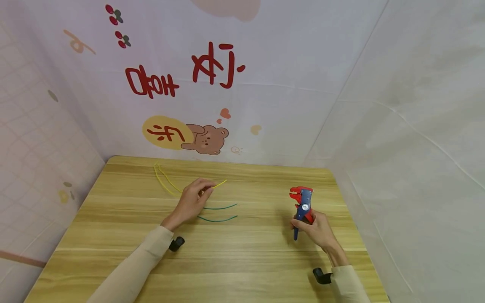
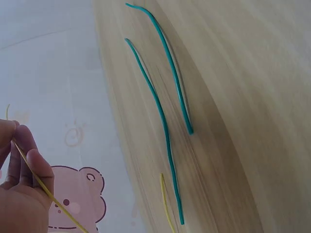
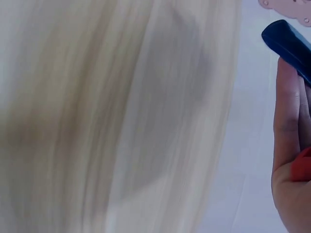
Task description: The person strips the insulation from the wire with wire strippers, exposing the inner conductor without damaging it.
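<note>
My left hand point(image 1: 194, 198) pinches a yellow wire point(image 1: 220, 184) between thumb and fingertips over the back left of the table. A short end sticks out past the fingers, and the longer part trails from the hand in the left wrist view. Another yellow wire point(image 2: 166, 204) lies on the wood. Beside that hand lie two green wires point(image 1: 217, 221), slightly curved and roughly parallel. At the right, my right hand point(image 1: 319, 227) grips a wire stripper point(image 1: 305, 200) by its handles, its red jaws pointing away from me. The right wrist view shows only the blue handle end point(image 3: 286, 43) and a bit of red.
The wooden table point(image 1: 242, 261) meets a printed cloth wall point(image 1: 280, 105) at the back, with more cloth at both sides. A black wrist-worn piece point(image 1: 177, 243) juts from the left sleeve, and a similar one point(image 1: 322, 276) from the right.
</note>
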